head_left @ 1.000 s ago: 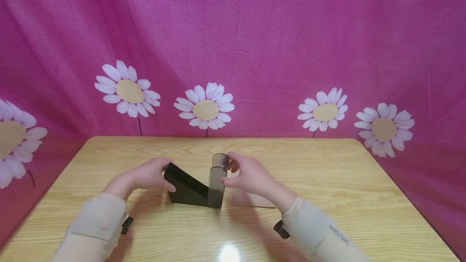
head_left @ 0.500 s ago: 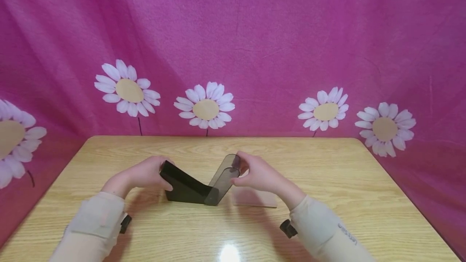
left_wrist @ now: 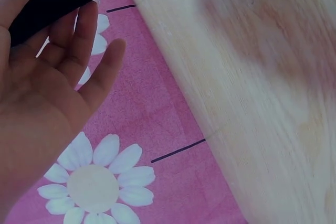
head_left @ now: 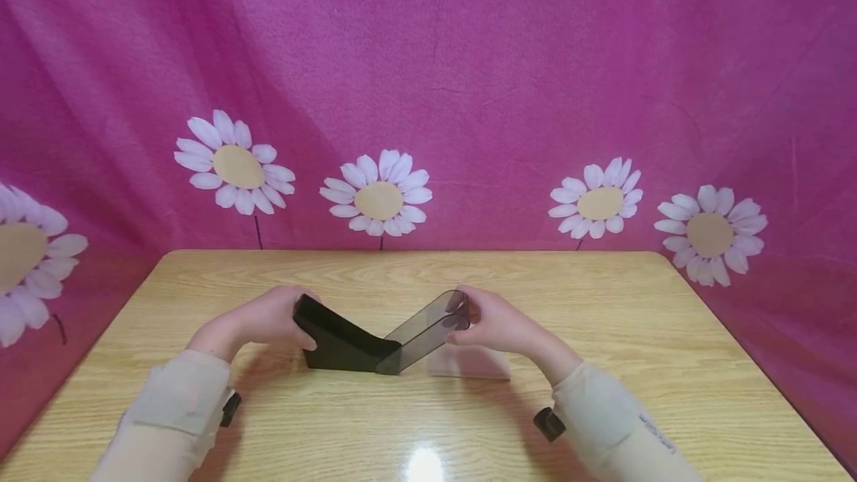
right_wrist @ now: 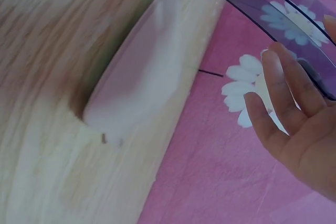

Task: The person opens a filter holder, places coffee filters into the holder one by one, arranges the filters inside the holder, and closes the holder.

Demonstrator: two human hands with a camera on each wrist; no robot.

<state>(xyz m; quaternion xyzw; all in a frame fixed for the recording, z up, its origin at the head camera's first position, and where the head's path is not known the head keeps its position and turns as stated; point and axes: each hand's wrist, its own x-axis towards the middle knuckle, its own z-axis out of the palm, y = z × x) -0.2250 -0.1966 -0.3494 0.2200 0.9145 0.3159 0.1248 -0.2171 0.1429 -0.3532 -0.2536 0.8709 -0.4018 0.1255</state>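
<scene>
Hinged case (head_left: 351,357), spread in a V between the two hands, on or just above the tabletop (head_left: 321,430); we cannot tell which. Left: left hand (head_left: 268,318), thumb in front, gripping the outer end of the black half (head_left: 328,344). Centre: joint (head_left: 390,364), which we judge the weak point, best spared twisting. Next: smoky see-through lid (head_left: 428,333), its outer end pinched by the fingers of the right hand (head_left: 502,326). We reckon the case light, stiff, smooth, slightly slippery, the lid crackable; we favour holding both outer ends. Right: pale pink item (head_left: 478,364), partly behind the lid.
</scene>
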